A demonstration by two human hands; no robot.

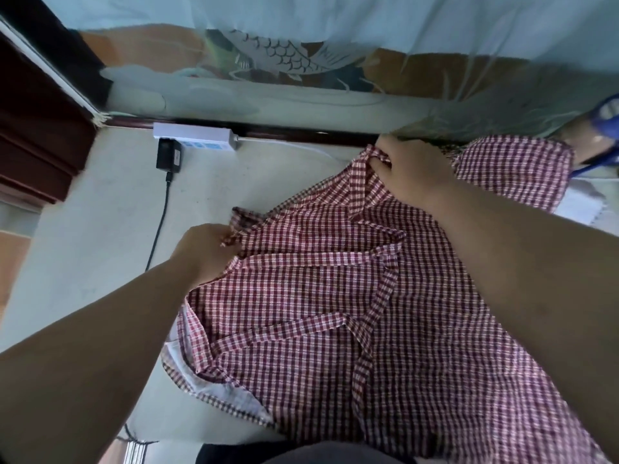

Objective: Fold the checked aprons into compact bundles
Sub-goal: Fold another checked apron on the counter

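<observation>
A red-and-white checked apron (318, 296) lies spread over the pale table (100, 229), its straps crossing loosely on top. My left hand (204, 249) pinches the apron's left upper corner at the table's middle. My right hand (412, 165) grips the far upper corner near the back edge, fingers curled into the cloth. A second piece of checked cloth (516, 172) lies behind my right hand at the far right; how far it reaches is hidden by my arm.
A white power strip (197, 137) with a black adapter (168, 159) and its cable sits at the table's back edge. A curtain with a fish print (284, 58) hangs behind. Dark wooden furniture (37, 128) stands at the left. A blue object (603, 128) is at the far right.
</observation>
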